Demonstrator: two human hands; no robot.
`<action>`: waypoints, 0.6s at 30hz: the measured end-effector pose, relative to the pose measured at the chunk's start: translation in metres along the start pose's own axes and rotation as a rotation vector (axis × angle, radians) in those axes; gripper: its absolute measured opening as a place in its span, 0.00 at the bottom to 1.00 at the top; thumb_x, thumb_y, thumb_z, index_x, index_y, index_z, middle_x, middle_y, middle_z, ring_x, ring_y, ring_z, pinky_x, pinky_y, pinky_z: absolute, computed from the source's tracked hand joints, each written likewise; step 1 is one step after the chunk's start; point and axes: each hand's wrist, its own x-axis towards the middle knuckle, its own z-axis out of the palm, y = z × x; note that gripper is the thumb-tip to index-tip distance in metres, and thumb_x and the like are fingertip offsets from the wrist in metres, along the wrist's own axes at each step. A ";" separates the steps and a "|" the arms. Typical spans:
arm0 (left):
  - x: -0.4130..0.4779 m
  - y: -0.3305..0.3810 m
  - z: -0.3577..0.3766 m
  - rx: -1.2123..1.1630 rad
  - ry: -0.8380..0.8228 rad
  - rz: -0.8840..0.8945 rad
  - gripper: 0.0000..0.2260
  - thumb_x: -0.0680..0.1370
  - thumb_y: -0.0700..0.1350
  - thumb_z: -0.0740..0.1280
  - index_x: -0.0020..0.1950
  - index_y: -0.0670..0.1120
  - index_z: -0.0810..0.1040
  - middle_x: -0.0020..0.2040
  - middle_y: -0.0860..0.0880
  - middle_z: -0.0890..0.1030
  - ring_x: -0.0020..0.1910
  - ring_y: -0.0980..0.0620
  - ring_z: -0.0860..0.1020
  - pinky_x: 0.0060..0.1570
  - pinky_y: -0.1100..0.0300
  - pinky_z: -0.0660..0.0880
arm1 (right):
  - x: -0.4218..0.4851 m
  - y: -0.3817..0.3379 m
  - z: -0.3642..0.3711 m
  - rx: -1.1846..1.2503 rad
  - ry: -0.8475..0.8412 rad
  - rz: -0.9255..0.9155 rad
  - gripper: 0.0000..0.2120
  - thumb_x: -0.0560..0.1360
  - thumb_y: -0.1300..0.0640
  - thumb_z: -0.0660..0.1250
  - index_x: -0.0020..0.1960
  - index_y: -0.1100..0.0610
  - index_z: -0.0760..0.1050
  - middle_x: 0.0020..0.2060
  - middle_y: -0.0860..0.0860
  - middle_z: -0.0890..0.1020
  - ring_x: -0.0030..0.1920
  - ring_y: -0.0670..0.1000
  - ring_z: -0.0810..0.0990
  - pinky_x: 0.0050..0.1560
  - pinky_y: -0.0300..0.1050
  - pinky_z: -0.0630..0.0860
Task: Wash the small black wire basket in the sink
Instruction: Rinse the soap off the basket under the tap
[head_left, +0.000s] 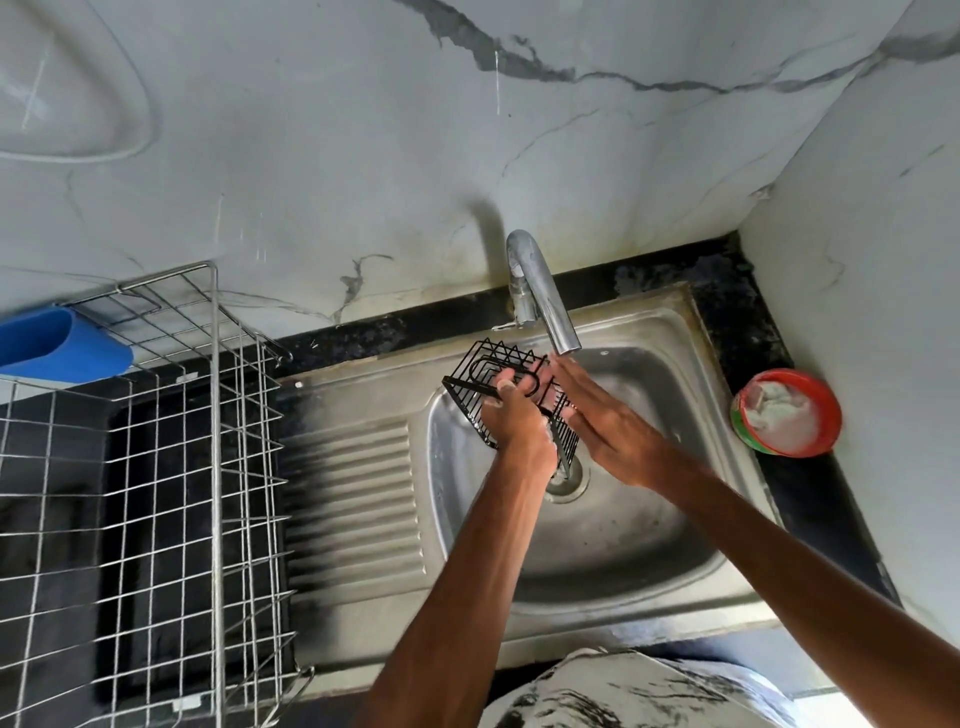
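The small black wire basket (480, 371) is held tilted over the steel sink (613, 545), just under the spout of the chrome tap (545, 301). My left hand (519, 415) grips it from the near side, fingers curled through its wires. My right hand (608, 415) lies flat with straight fingers against the basket's right side. Part of the basket is hidden behind both hands. I cannot tell whether water is running.
A large steel wire dish rack (156, 467) stands on the black counter at the left, with a blue plastic holder (57, 343) on its far edge. A red round tub of white paste (787, 413) sits right of the sink. The ribbed drainboard (353, 499) lies between rack and basin.
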 end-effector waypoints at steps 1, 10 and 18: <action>-0.002 -0.002 0.001 -0.024 0.001 -0.004 0.11 0.89 0.44 0.56 0.66 0.46 0.77 0.55 0.42 0.86 0.51 0.45 0.87 0.34 0.63 0.80 | -0.004 0.001 -0.002 0.040 -0.001 0.004 0.27 0.87 0.51 0.49 0.83 0.52 0.44 0.82 0.46 0.46 0.81 0.43 0.46 0.79 0.40 0.50; -0.009 -0.017 -0.005 -0.142 -0.017 0.013 0.13 0.89 0.43 0.54 0.70 0.44 0.74 0.49 0.46 0.85 0.52 0.47 0.87 0.51 0.57 0.82 | 0.033 0.005 -0.026 0.800 -0.078 0.391 0.33 0.80 0.37 0.44 0.74 0.54 0.69 0.75 0.50 0.70 0.75 0.46 0.67 0.80 0.52 0.54; -0.003 -0.005 -0.011 -0.281 0.023 -0.015 0.13 0.89 0.44 0.57 0.71 0.47 0.74 0.48 0.47 0.86 0.43 0.52 0.86 0.43 0.60 0.82 | 0.055 0.013 -0.022 0.906 -0.226 0.402 0.44 0.78 0.31 0.32 0.76 0.55 0.69 0.79 0.54 0.63 0.80 0.51 0.58 0.81 0.56 0.47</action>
